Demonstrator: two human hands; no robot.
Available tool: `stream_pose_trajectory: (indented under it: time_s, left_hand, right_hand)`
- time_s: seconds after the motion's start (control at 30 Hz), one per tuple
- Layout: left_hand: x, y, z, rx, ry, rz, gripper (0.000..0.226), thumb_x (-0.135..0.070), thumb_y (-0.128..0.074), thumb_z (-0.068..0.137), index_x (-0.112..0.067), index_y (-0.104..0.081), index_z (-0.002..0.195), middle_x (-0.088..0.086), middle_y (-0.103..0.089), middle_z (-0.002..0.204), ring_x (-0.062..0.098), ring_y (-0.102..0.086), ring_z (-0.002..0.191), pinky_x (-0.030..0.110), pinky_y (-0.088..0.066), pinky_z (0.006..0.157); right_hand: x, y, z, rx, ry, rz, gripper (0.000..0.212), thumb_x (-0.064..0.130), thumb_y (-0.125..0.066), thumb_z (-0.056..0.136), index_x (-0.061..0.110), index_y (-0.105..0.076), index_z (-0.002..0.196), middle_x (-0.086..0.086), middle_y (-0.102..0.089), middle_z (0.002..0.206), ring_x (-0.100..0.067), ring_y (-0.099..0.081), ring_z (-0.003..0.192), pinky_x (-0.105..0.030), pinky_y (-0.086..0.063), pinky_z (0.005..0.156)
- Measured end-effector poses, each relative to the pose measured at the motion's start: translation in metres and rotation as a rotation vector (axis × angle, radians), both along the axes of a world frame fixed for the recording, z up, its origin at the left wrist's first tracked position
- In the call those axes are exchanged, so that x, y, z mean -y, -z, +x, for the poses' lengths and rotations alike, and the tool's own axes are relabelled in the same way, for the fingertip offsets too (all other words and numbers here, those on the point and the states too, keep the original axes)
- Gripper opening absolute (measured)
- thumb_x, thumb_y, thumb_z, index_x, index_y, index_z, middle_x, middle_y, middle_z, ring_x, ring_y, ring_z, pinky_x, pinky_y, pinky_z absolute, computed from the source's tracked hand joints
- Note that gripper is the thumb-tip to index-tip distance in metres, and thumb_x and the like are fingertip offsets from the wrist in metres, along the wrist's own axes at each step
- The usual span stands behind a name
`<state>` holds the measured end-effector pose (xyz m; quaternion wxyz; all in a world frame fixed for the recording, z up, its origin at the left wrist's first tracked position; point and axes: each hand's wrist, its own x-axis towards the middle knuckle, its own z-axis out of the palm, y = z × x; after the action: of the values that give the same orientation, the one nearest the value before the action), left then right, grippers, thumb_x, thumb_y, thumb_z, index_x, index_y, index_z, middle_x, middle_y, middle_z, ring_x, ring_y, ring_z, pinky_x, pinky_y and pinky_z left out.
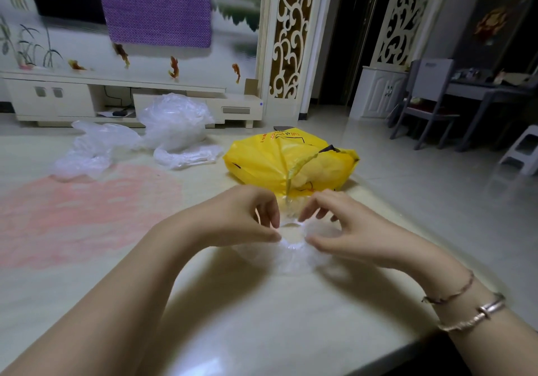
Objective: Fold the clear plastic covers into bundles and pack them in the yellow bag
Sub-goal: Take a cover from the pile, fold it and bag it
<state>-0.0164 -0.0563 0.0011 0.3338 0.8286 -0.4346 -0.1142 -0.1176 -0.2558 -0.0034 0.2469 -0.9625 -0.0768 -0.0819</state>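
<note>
A small clear plastic cover lies crumpled on the pale table between my hands. My left hand pinches its left edge with thumb and fingers curled. My right hand pinches the right edge the same way. Just beyond my hands sits the yellow bag, bulging, with its mouth toward me and a handle strip trailing down. At the far left of the table lies a heap of loose clear plastic covers.
A pink patterned patch marks the table's left side. A TV cabinet runs along the back wall. Grey chairs, a desk and a white stool stand at the right, beyond the table edge.
</note>
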Motion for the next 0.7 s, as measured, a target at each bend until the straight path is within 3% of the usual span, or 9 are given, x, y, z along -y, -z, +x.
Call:
stream_pose_trajectory:
  time_s: [0.1, 0.23, 0.4, 0.5, 0.6, 0.7]
  left_hand:
    - [-0.001, 0.005, -0.001, -0.159, -0.019, 0.106, 0.031, -0.033, -0.083, 0.071, -0.020, -0.063, 0.092, -0.009, -0.060, 0.082, 0.010, -0.058, 0.073, 0.030, -0.055, 0.066]
    - [-0.006, 0.003, -0.001, -0.067, -0.032, 0.263, 0.047, -0.049, -0.083, 0.066, -0.029, -0.058, 0.101, -0.014, -0.058, 0.098, 0.006, -0.057, 0.088, 0.024, -0.049, 0.080]
    - [-0.009, 0.006, -0.001, -0.033, -0.026, 0.325, 0.054, -0.046, -0.083, 0.067, -0.031, -0.051, 0.109, -0.015, -0.050, 0.111, 0.005, -0.051, 0.099, 0.019, -0.044, 0.080]
    - [-0.009, 0.010, 0.006, -0.064, -0.057, 0.261, 0.030, -0.034, -0.073, 0.078, -0.028, -0.054, 0.100, -0.006, -0.060, 0.102, 0.009, -0.058, 0.084, 0.026, -0.050, 0.077]
    - [-0.006, 0.011, 0.011, -0.026, -0.139, 0.172, 0.009, -0.026, -0.060, 0.089, -0.017, -0.058, 0.087, -0.004, -0.062, 0.083, 0.009, -0.052, 0.067, 0.020, -0.042, 0.060]
    - [-0.001, 0.010, 0.015, -0.043, -0.266, 0.079, 0.027, -0.014, -0.049, 0.093, -0.018, -0.059, 0.068, -0.004, -0.060, 0.070, 0.009, -0.053, 0.063, 0.014, -0.039, 0.054]
  right_hand:
    - [0.001, 0.001, -0.004, -0.172, -0.026, -0.079, 0.040, 0.021, -0.066, 0.077, 0.032, -0.050, 0.112, 0.020, -0.047, 0.110, 0.000, -0.043, 0.106, -0.016, -0.042, 0.086]
    - [0.005, 0.001, -0.007, -0.293, 0.032, -0.104, 0.052, 0.017, -0.061, 0.069, 0.037, -0.041, 0.112, 0.010, -0.044, 0.112, -0.012, -0.053, 0.092, -0.036, -0.055, 0.072]
    - [0.005, 0.013, 0.004, -0.053, 0.048, -0.141, 0.031, 0.008, -0.052, 0.078, 0.025, -0.048, 0.104, 0.010, -0.054, 0.101, -0.004, -0.049, 0.087, -0.021, -0.042, 0.072]
    - [0.008, 0.014, 0.011, 0.014, 0.129, -0.009, 0.005, 0.015, -0.051, 0.088, 0.014, -0.056, 0.088, 0.003, -0.058, 0.082, -0.010, -0.047, 0.071, -0.027, -0.038, 0.064]
    - [0.015, 0.013, 0.018, -0.046, 0.244, 0.164, 0.025, 0.022, -0.048, 0.092, 0.014, -0.062, 0.073, -0.009, -0.058, 0.074, -0.021, -0.051, 0.070, -0.036, -0.041, 0.064]
    - [0.014, 0.016, 0.023, -0.067, 0.342, 0.276, 0.035, 0.019, -0.045, 0.094, 0.017, -0.054, 0.060, -0.002, -0.049, 0.060, -0.019, -0.044, 0.059, -0.032, -0.035, 0.057]
